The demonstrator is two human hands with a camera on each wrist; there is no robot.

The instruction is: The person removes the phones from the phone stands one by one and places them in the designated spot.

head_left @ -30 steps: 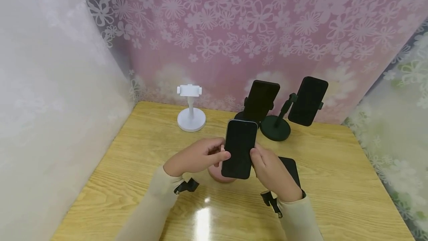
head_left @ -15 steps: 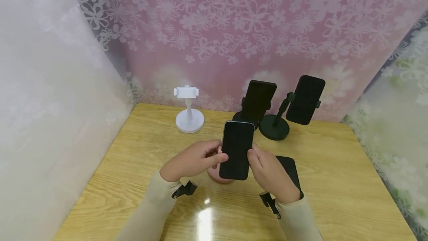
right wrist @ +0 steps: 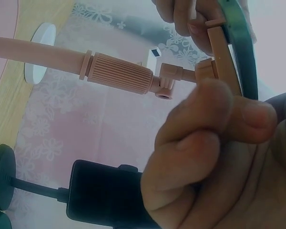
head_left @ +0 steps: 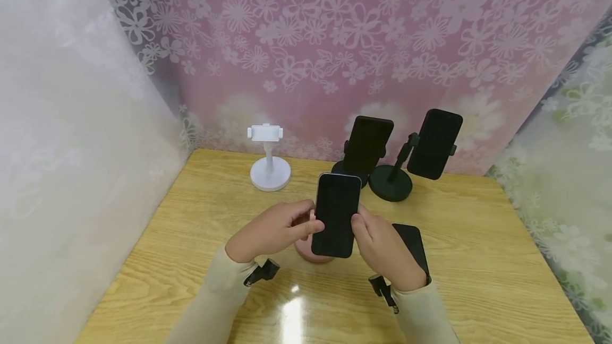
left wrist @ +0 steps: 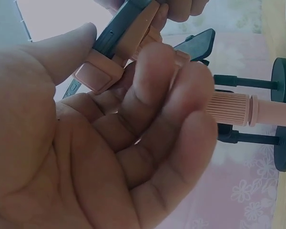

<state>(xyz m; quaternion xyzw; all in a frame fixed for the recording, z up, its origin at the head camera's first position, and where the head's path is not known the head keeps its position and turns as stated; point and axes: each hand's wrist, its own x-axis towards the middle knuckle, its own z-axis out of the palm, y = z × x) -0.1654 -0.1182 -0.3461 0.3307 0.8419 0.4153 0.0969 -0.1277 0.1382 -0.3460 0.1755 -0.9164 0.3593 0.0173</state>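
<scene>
A black-screened smartphone (head_left: 337,214) sits at the head of a pink phone stand (head_left: 313,252), whose round base shows below it. At the phone's left edge my left hand (head_left: 274,230) pinches, thumb on the front edge by the pink clamp (left wrist: 96,77) and fingers curled behind. My right hand (head_left: 387,246) grips the opposite edge, its thumb on the front and fingers bent around the back of the clamp (right wrist: 224,57). The ribbed pink stem (right wrist: 119,74) runs from the clamp toward the table. Behind the phone, most of the stand is hidden in the head view.
A white phone stand (head_left: 270,174) without a phone is at the back left. Behind my hands, a black phone (head_left: 368,145) and another phone (head_left: 435,145) are mounted on dark stands. One more phone (head_left: 413,240) lies on the wooden table (head_left: 483,259), partly behind my right wrist.
The whole scene shifts slightly left in the head view. Both hands keep their hold at the phone's edges, with no clear change in the phone's position on the stand.
</scene>
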